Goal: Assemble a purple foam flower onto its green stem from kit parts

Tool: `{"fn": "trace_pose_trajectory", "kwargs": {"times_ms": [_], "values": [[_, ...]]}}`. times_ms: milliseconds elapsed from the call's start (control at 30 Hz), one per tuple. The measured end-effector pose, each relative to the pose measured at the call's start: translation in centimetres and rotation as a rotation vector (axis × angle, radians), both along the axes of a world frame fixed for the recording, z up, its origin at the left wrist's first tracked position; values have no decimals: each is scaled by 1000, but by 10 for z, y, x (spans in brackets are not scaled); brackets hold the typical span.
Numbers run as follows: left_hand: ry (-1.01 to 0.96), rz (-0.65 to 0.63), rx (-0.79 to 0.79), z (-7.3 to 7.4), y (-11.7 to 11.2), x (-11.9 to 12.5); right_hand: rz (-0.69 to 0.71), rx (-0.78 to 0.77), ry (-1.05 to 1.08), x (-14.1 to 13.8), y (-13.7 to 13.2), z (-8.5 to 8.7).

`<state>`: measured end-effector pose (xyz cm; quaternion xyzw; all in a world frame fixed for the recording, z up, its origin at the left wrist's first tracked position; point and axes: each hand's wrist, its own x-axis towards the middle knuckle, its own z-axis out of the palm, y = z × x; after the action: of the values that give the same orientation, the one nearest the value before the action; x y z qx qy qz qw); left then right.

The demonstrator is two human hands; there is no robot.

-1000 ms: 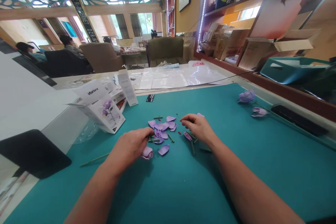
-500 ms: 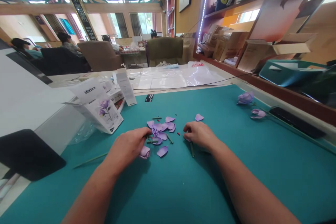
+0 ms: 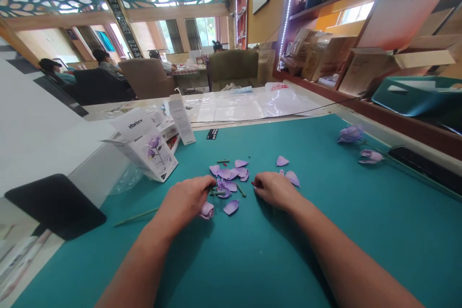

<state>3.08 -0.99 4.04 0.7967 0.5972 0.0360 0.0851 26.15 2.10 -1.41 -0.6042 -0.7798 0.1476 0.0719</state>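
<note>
My left hand (image 3: 189, 198) rests by the loose flower parts, its fingers curled together; what they hold is mostly hidden, with a bit of dark green at the tips. Right beside it are a frilly purple flower centre (image 3: 220, 185), a rolled pale-pink petal piece (image 3: 207, 210) and green stem pieces (image 3: 217, 194). Several purple petals (image 3: 231, 208) lie around these. Across the pile, my right hand (image 3: 275, 189) is closed, thumb and finger pinched at a small red piece (image 3: 253, 183). Just behind that hand lie more petals (image 3: 292, 178).
A white box (image 3: 153, 154) with a flower picture stands left, near a black tablet-like panel (image 3: 56, 206). A green stem (image 3: 135, 216) lies by my left forearm. At right are a purple flower (image 3: 351, 134), a pink bud (image 3: 371, 156) and a dark phone-like slab (image 3: 420, 163).
The view has shifted slightly. My right hand has moved off a petal and green stem piece to the small red piece. Petals now show behind it. My left hand keeps its place.
</note>
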Motion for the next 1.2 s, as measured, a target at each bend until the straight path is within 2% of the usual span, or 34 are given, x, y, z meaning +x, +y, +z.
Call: {"fn": "trace_pose_trajectory", "kwargs": {"times_ms": [233,567,800,933,1100,1200], "values": [[69,2,-63,4,-2,0,13,-3,146,-8,-2,1],[97,-24,-56,5,-3,-1,93,63,260,-12,-3,-5],[73,-9,-54,5,-4,-2,115,-41,468,-17,-9,4],[58,-4,-49,4,-4,-2,135,-122,657,-16,-8,0],[53,1,-61,8,-6,0,121,-154,759,-15,-3,-8],[30,8,-70,12,-7,1,107,-233,876,-16,-2,-7]]}}
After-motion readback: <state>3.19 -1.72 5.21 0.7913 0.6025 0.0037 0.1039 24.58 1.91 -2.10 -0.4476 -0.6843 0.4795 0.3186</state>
